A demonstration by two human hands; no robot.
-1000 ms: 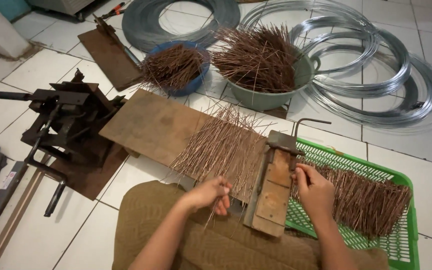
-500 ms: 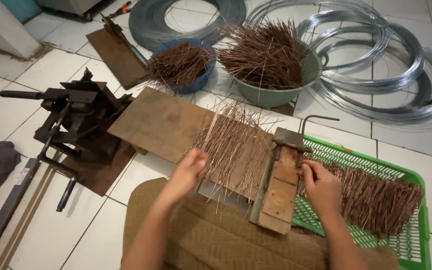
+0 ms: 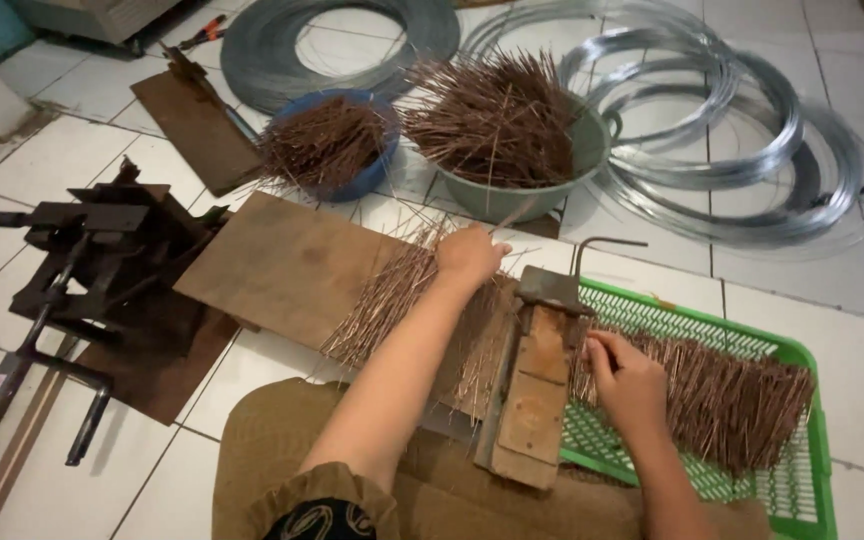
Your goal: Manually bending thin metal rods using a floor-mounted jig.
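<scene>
Thin copper-coloured rods (image 3: pixel 392 300) lie spread loosely on a brown board (image 3: pixel 282 265) at the centre of the frame, and the left hand (image 3: pixel 467 255) rests on their far end, fingers curled down over the pile; whether it actually grips any cannot be told. The right hand (image 3: pixel 627 380), right of centre, presses its fingertips against the near end of a second mass of rods (image 3: pixel 722 400) lying in a green basket (image 3: pixel 802 470) at the lower right, just beside a small wood-and-metal jig (image 3: pixel 537 390) that stands between the two piles. It looks pinched on a few rods, though the grip is partly hidden.

Judging by how things lie, the work is somewhere in the middle: the basket already holds a thick, fairly even layer, while a good scatter remains on the board. Further supplies wait at the top, a blue bowl (image 3: pixel 337 150) and a grey-green bowl (image 3: pixel 512 150), both heaped with rods. Coils of grey wire (image 3: pixel 732 130) lie behind them, and a dark iron lever press (image 3: pixel 102 260) sits at the left.
</scene>
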